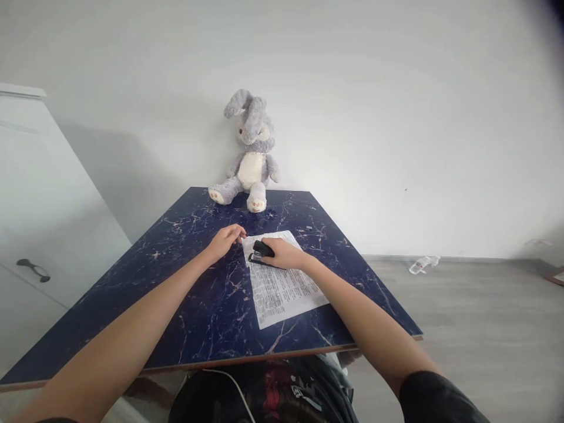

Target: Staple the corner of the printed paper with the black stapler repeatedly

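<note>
A black stapler [263, 249] lies over the upper left part of a printed sheet [286, 294], its open end pointing left. My right hand [284, 254] is wrapped round the stapler from the right, thumb on the near side. At the sheet's far left corner, my left hand [227, 239] rests with loosely bent fingers, the fingertips touching or just beside the paper edge. Whether the sheet is one page or several stacked pages cannot be made out.
The dark blue marbled table [211, 317] carries a grey plush rabbit [253, 155] at its far edge, against the wall. A small grey piece [309, 227] lies beyond the paper. A white cabinet [44, 205] stands left, and a crumpled clear plastic item [423, 264] is on the floor.
</note>
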`<state>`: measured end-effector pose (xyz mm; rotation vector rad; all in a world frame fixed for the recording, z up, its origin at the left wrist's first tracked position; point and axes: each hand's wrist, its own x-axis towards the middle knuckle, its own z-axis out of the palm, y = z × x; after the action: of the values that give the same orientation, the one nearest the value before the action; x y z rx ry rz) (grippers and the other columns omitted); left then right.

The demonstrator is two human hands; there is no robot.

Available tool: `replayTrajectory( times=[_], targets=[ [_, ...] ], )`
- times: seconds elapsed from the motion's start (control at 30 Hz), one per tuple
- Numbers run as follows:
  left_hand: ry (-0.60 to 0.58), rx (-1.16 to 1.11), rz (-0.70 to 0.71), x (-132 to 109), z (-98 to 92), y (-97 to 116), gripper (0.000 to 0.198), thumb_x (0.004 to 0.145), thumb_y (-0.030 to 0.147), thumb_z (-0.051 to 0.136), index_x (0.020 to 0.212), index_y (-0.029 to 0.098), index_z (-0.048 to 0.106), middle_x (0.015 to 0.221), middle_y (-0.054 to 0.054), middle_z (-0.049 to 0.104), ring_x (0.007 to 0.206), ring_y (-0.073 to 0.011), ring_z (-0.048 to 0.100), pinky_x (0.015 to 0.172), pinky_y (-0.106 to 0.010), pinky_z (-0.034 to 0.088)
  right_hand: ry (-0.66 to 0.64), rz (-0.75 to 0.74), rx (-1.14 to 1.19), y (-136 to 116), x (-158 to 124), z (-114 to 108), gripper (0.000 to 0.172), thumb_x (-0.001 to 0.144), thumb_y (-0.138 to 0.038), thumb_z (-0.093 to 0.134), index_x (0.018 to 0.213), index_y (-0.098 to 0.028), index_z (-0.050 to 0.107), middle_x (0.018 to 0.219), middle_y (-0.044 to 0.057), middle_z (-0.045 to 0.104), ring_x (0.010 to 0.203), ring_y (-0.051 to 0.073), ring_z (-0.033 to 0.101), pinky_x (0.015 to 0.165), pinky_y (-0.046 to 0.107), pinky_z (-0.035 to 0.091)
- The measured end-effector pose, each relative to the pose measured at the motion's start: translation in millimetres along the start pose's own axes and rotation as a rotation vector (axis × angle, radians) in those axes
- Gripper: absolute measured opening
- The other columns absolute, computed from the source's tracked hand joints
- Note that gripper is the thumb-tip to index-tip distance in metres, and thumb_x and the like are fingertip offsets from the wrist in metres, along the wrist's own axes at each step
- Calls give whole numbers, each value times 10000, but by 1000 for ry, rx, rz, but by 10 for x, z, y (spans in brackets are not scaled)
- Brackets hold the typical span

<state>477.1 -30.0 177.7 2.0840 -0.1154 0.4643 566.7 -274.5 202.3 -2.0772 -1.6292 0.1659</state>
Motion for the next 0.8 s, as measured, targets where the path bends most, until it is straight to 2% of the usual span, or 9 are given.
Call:
replayTrajectory(
  times=[0.1, 0.2, 0.27, 0.3, 0.4, 0.5, 0.57, 0.67, 0.8],
  targets=[
    [-60, 90, 5, 1, 41, -46, 467, 999, 592, 435, 943, 186, 658, 883, -50, 708, 769, -189, 651, 773, -326, 508, -75, 46, 83, 56, -28, -72, 352, 916, -527, 679, 970, -201, 558, 894, 43, 637, 737, 187, 542, 662, 298, 394],
    [-115, 116, 31, 9, 70, -40, 468, 1009, 573, 407, 932, 191, 667, 884, -45, 711, 783, -193, 658, 814, -340, 511, -150, 41, 329, 163, -57, -153, 530, 1011, -688, 408, 1109, -205, 603, 999, 65, 652, 852, 201, 583, 730, 316, 458],
    [-114, 103, 27, 17, 76, -43, 475, 1011, 567, 394, 936, 190, 673, 882, -46, 713, 773, -191, 657, 818, -341, 512, -62, 90, 459, 237, -70, -187, 647, 1039, -703, 236, 1203, -201, 610, 1065, 83, 649, 924, 206, 595, 777, 329, 484],
    [-107, 96, 24, 21, 77, -49, 475, 1011, 564, 392, 938, 188, 674, 877, -46, 712, 767, -190, 656, 817, -340, 511, 5, 110, 475, 263, -75, -198, 665, 1040, -703, 227, 1224, -193, 613, 1074, 88, 647, 937, 209, 598, 797, 338, 489],
    [-91, 90, 15, 27, 77, -69, 472, 1005, 564, 400, 929, 183, 669, 858, -47, 707, 749, -188, 651, 804, -336, 511, 91, 51, 415, 269, -82, -201, 579, 1029, -665, 379, 1263, -190, 615, 1094, 86, 641, 957, 217, 598, 859, 360, 481],
    [-99, 101, 15, 19, 77, -60, 470, 1004, 568, 400, 934, 186, 665, 875, -51, 712, 771, -194, 652, 809, -338, 515, 16, -87, 287, 178, -71, -153, 500, 964, -538, 612, 1363, -239, 563, 1182, 85, 619, 1013, 231, 589, 913, 376, 473],
    [-100, 120, 22, 12, 75, -42, 465, 1008, 562, 394, 956, 188, 666, 905, -57, 713, 817, -205, 657, 824, -342, 518, -3, -117, 173, 112, -49, -98, 514, 898, -374, 712, 1365, -244, 543, 1199, 92, 609, 1032, 244, 581, 933, 392, 469],
    [-71, 208, 52, 6, 83, -25, 425, 1008, 527, 414, 973, 193, 676, 963, -68, 697, 898, -225, 653, 864, -362, 516, -1, -84, 102, 65, -14, -26, 471, 860, -206, 677, 1309, -218, 533, 1198, 105, 609, 1029, 251, 577, 916, 392, 468],
    [-50, 373, 136, -12, 152, -58, 366, 1003, 457, 457, 1088, 210, 713, 1094, -96, 667, 1050, -261, 621, 992, -429, 475, -15, -50, 115, 78, 3, -4, 360, 865, -209, 649, 1204, -201, 528, 1110, 89, 625, 924, 230, 583, 813, 353, 466]
  ],
)
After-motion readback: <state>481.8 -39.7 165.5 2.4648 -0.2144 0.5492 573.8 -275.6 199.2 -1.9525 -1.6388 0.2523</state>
